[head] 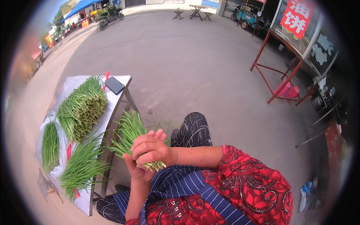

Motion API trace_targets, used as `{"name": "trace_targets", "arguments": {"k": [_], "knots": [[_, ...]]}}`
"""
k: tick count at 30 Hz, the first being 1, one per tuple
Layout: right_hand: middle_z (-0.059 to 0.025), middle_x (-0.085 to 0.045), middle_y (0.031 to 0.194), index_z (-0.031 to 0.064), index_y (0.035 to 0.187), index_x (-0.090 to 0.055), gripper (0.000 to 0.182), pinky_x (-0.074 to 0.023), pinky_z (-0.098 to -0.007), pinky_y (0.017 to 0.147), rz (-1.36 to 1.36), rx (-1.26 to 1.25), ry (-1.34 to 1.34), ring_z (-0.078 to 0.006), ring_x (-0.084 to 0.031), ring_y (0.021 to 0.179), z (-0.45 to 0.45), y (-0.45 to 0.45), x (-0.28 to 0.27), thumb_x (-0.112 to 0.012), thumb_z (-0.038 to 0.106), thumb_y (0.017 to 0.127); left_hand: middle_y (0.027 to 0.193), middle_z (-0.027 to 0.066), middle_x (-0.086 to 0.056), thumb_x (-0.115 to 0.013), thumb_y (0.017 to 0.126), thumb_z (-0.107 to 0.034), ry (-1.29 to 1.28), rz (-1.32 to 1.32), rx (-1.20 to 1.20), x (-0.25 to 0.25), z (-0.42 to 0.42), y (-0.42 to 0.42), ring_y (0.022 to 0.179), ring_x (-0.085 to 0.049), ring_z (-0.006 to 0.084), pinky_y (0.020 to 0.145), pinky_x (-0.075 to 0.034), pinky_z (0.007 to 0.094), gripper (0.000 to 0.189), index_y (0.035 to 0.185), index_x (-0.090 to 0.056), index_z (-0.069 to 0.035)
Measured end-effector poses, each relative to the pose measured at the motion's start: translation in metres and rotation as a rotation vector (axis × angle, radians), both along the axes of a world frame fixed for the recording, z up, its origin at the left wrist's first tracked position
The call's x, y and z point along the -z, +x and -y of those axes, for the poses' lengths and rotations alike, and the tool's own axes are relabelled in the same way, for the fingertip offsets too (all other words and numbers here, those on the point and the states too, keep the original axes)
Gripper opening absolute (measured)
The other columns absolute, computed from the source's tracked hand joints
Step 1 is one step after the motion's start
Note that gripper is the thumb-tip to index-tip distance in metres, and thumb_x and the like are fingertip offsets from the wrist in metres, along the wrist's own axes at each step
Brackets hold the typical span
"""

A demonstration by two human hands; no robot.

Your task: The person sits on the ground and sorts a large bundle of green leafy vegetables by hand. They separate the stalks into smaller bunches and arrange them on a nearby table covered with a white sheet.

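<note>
A bundle of green chives (pixel 131 126) is clasped between my two hands above my lap, pale cut ends toward me and leaves pointing away to the left. My right hand (pixel 152 148) lies over the top of the stalks. From underneath, my left hand (pixel 140 171) supports the bundle, its thumb raised at the side. To my left, a narrow table (pixel 112 108) carries a large stack of chives (pixel 84 108) with the cut ends facing me. Nearer on it lies a looser heap of chives (pixel 84 166), its leaves overhanging the edge.
A white plastic bag (pixel 57 129) holds more chives at the table's outer side. A dark phone (pixel 114 85) rests on the far corner by a red tie. At right stands a glass-sided cabinet on a red metal frame (pixel 261 74). A folding table (pixel 197 11) and motorbike (pixel 111 17) are farther off.
</note>
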State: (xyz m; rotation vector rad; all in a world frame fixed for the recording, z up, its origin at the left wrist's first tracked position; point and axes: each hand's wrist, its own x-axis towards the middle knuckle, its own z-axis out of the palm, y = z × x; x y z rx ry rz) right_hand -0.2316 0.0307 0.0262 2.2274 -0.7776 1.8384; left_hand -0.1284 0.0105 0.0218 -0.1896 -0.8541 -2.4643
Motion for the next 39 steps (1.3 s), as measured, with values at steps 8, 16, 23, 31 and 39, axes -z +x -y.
{"name": "trace_targets", "arguments": {"k": [8, 16, 23, 31, 39], "knots": [[-0.0136, -0.050, 0.121, 0.0054, 0.110, -0.053, 0.036, -0.0336, -0.0441, 0.100, 0.065, 0.086, 0.207, -0.0344, -0.043, 0.117, -0.029, 0.001, 0.006, -0.063, 0.026, 0.082, 0.106, 0.0076, -0.053, -0.056, 0.083, -0.012, 0.156, -0.041, -0.249, 0.007, 0.046, 0.013, 0.105, -0.052, 0.0211, 0.101, -0.037, 0.0440, 0.042, 0.122, -0.041, -0.004], [-0.0059, -0.053, 0.118, 0.0063, 0.117, -0.052, 0.047, -0.0368, -0.0301, 0.097, 1.674, -0.523, 1.008, -0.0142, -0.047, 0.112, -0.002, 0.013, 0.055, -0.044, 0.046, 0.093, 0.095, 0.0079, -0.049, -0.057, 0.077, 0.006, -0.256, 0.284, -0.569, 0.027, 0.031, 0.011, 0.088, -0.052, 0.0165, 0.091, -0.044, 0.0321, 0.049, 0.122, -0.039, 0.000], [-0.0057, -0.058, 0.117, 0.0021, 0.120, -0.053, 0.052, -0.0376, -0.0265, 0.095, 1.469, -0.525, 1.115, -0.0121, -0.052, 0.105, -0.006, 0.044, 0.047, -0.041, 0.045, 0.095, 0.104, 0.0103, -0.059, -0.065, 0.074, 0.003, -0.261, 0.367, -0.632, 0.055, 0.016, 0.020, 0.096, -0.059, 0.0196, 0.089, -0.046, 0.0330, 0.041, 0.113, -0.053, 0.004], [-0.0087, -0.056, 0.117, 0.0030, 0.124, -0.048, 0.044, -0.0395, -0.0304, 0.096, 1.436, -0.417, 1.242, -0.0158, -0.051, 0.110, -0.018, 0.062, 0.040, -0.034, 0.036, 0.099, 0.089, 0.0071, -0.061, -0.067, 0.074, 0.001, -0.161, 0.428, -0.645, 0.052, 0.015, 0.047, 0.076, -0.060, 0.0148, 0.070, -0.050, 0.0269, 0.031, 0.104, -0.056, 0.002], [-0.0055, -0.060, 0.093, 0.0002, 0.108, -0.056, 0.022, -0.0459, -0.0262, 0.076, 0.955, -0.270, 1.151, -0.0119, -0.057, 0.083, -0.025, 0.035, 0.040, -0.054, 0.015, 0.092, 0.086, 0.0110, -0.058, -0.068, 0.073, -0.004, -0.054, 0.433, -0.545, 0.046, 0.004, 0.097, 0.063, -0.057, 0.0162, 0.055, -0.050, 0.0285, 0.048, 0.115, -0.047, 0.001]]}}
